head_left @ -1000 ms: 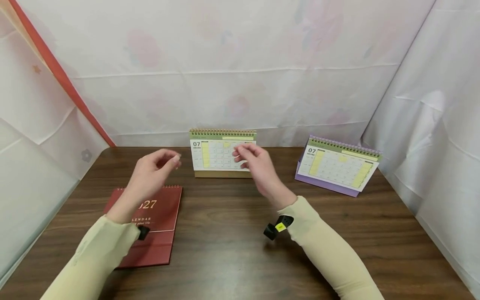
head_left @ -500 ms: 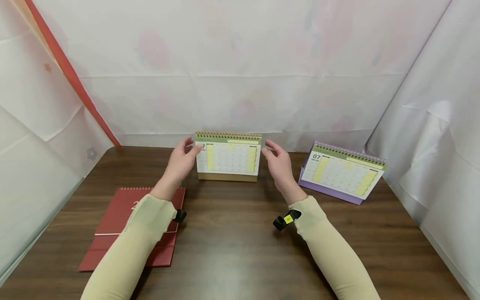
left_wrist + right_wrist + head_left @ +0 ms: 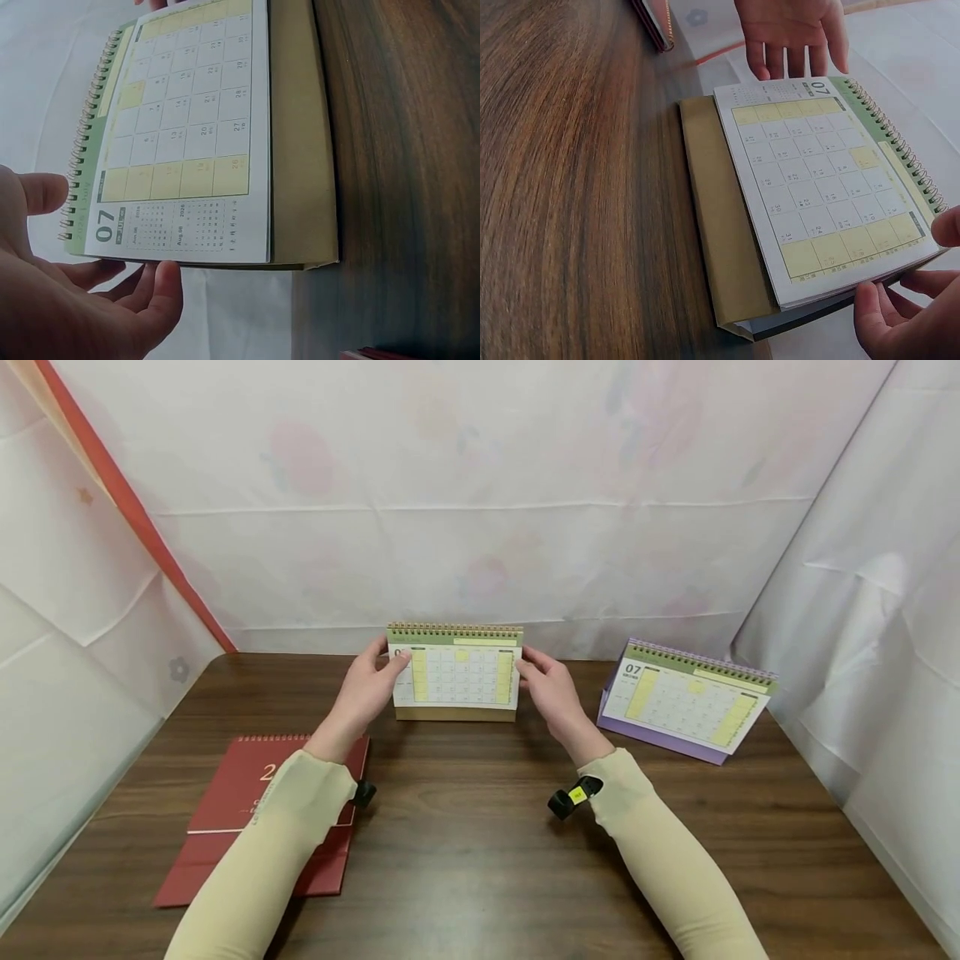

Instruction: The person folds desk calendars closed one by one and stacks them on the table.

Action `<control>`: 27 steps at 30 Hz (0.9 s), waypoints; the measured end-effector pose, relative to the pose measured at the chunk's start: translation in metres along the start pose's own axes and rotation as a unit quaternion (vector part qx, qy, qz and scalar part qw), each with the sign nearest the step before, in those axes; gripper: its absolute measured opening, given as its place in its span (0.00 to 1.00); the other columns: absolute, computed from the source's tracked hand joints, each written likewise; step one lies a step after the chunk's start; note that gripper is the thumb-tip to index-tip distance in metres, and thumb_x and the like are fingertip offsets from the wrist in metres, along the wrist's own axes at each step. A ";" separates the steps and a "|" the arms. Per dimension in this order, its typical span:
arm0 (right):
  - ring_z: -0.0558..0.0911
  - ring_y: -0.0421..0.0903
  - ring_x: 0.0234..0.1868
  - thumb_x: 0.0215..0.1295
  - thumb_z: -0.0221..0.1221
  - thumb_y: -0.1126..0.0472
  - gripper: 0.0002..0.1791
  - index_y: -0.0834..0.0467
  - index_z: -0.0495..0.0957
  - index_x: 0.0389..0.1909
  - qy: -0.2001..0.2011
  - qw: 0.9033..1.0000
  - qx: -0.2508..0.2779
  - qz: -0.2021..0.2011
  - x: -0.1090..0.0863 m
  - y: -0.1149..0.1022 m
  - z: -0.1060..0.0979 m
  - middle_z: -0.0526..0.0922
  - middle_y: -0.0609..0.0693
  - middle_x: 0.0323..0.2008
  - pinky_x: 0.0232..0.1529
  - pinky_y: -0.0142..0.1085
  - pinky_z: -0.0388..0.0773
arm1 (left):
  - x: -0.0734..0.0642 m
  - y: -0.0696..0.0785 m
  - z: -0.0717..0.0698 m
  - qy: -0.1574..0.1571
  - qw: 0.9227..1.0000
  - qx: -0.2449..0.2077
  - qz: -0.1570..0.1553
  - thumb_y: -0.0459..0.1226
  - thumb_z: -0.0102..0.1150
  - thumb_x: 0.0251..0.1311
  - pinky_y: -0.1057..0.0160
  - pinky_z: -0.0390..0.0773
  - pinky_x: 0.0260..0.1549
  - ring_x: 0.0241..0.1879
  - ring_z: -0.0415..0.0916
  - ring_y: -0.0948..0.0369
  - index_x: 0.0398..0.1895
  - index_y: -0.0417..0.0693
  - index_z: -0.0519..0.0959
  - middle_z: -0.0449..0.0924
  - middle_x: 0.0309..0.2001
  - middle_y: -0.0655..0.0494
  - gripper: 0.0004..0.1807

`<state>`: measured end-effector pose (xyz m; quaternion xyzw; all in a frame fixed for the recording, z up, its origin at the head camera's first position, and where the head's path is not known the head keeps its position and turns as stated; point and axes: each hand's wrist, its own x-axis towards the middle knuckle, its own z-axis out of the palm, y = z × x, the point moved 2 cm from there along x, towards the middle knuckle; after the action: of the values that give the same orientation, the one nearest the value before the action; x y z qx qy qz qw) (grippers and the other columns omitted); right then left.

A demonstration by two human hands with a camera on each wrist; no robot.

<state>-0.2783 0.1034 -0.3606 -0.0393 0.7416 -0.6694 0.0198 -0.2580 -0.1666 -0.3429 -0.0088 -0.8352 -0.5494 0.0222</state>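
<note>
A desk calendar (image 3: 455, 681) with a tan base stands at the middle back of the table, its 07 page facing forward. My left hand (image 3: 363, 687) is at its left edge, thumb in front of the page corner; in the left wrist view the fingers (image 3: 169, 289) lie along the side edge, loosely bent. At the opposite edge is my right hand (image 3: 553, 692); the right wrist view shows its fingertips (image 3: 867, 296) at the page side and the thumb near the spiral binding. Neither hand visibly pinches the calendar. Contact behind the pages is hidden.
A red 2027 calendar (image 3: 217, 793) lies at the left, partly under my left forearm. To the right, a calendar with a purple base (image 3: 686, 706) stands at an angle. White patterned cloth (image 3: 480, 485) hangs behind the wooden table (image 3: 465, 827).
Both hands have moved forward, first spreading apart and then closing in on the sides of the middle calendar. The calendars keep their places on the table.
</note>
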 end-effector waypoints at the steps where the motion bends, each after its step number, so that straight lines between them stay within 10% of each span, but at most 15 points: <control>1: 0.74 0.48 0.62 0.77 0.51 0.56 0.27 0.61 0.64 0.73 0.001 1.000 0.002 0.001 0.000 0.000 0.000 0.69 0.55 0.68 0.62 0.48 0.71 | 0.000 0.000 0.000 -0.001 1.000 0.000 0.002 0.54 0.47 0.74 0.47 0.71 0.54 0.55 0.72 0.50 0.77 0.54 0.58 0.71 0.59 0.48 0.32; 16: 0.77 0.48 0.56 0.79 0.47 0.50 0.28 0.57 0.63 0.74 0.014 1.000 0.001 0.009 0.001 -0.001 -0.002 0.74 0.54 0.64 0.55 0.42 0.74 | 0.002 -0.006 -0.007 0.024 0.999 -0.030 -0.008 0.60 0.47 0.71 0.48 0.69 0.62 0.69 0.61 0.52 0.80 0.52 0.52 0.54 0.76 0.52 0.41; 27: 0.73 0.47 0.57 0.79 0.46 0.46 0.30 0.51 0.60 0.76 0.012 1.000 0.003 -0.008 -0.004 -0.007 -0.004 0.71 0.48 0.67 0.57 0.44 0.70 | 0.000 0.001 -0.010 0.044 0.997 -0.069 0.012 0.58 0.45 0.73 0.52 0.71 0.56 0.57 0.71 0.54 0.76 0.59 0.62 0.68 0.69 0.52 0.33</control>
<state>-0.2748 0.1067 -0.3530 -0.0371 0.7394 -0.6722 0.0055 -0.2578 -0.1752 -0.3376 0.0039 -0.7936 -0.6051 0.0643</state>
